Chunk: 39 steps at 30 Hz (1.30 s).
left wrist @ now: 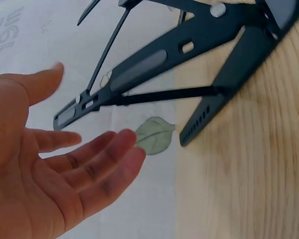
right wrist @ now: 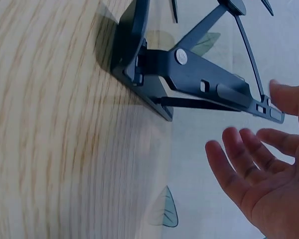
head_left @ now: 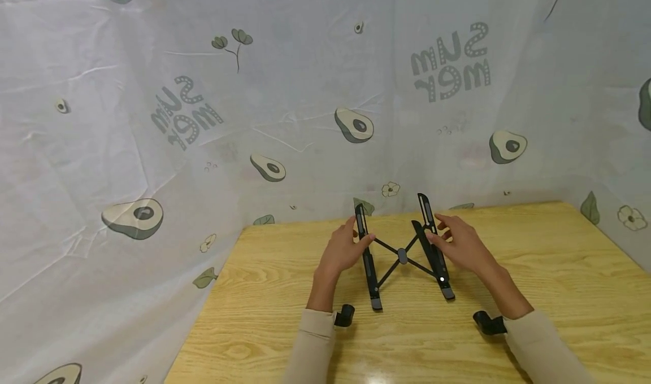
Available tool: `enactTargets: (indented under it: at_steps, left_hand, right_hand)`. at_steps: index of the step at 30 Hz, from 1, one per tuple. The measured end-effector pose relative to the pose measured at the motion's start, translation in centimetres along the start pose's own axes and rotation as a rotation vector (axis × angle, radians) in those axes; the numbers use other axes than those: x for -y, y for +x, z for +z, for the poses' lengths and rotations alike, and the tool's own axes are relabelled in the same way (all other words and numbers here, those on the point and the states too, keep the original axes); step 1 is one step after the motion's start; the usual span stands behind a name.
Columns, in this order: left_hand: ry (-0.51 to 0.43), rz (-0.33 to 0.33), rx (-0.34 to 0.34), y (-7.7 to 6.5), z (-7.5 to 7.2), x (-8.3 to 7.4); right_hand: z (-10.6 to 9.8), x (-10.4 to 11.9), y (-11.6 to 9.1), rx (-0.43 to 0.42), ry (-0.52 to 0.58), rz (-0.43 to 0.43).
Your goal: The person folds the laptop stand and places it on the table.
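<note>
A black folding laptop stand (head_left: 403,256) stands unfolded on the wooden table, its crossed struts joining at a grey hub between two side rails. My left hand (head_left: 339,248) is beside the left rail, fingers loosely spread; in the left wrist view a gap separates the hand (left wrist: 55,169) from the raised arm of the stand (left wrist: 139,69). By the right rail is my right hand (head_left: 460,243). From the right wrist, that hand (right wrist: 274,184) has relaxed fingers below the tip of the stand's arm (right wrist: 209,82), its thumb close to the tip; contact cannot be made out.
A pale curtain (head_left: 305,90) printed with avocados and leaves hangs behind and left of the table (head_left: 254,293). Black wrist mounts (head_left: 346,315) stick out from both sleeves, low over the tabletop.
</note>
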State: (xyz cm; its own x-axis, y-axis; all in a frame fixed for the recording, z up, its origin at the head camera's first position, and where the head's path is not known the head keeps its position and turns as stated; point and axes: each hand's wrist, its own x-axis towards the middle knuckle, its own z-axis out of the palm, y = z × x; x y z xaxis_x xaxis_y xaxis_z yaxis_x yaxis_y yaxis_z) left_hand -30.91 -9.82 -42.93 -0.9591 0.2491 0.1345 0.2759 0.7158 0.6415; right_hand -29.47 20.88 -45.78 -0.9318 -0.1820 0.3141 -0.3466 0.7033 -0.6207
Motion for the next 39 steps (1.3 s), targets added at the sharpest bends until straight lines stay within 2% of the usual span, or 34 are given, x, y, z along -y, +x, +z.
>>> enactTargets:
  at_steps: [6, 13, 24, 31, 39]
  left_hand:
    - [-0.021, 0.024, 0.031, -0.2, -0.3, 0.7]
    - [-0.157, 0.015, 0.065, -0.3, 0.1, 1.4]
    - [-0.344, 0.039, 0.015, -0.5, 1.0, 1.8]
    - [-0.485, 0.006, 0.010, -0.5, 1.0, 2.5]
    - [-0.470, -0.028, 0.024, -0.5, 0.9, 2.4]
  right_hand:
    - [-0.3, -0.2, 0.1, 0.026, 0.023, 0.001]
    - [0.0, -0.3, 0.1, 0.041, 0.050, -0.008]
    - [0.2, -0.7, 0.1, 0.039, 0.081, 0.014]
    - [0.2, -0.6, 0.1, 0.053, 0.117, 0.017]
    - [0.0, -0.6, 0.0, 0.064, 0.148, 0.021]
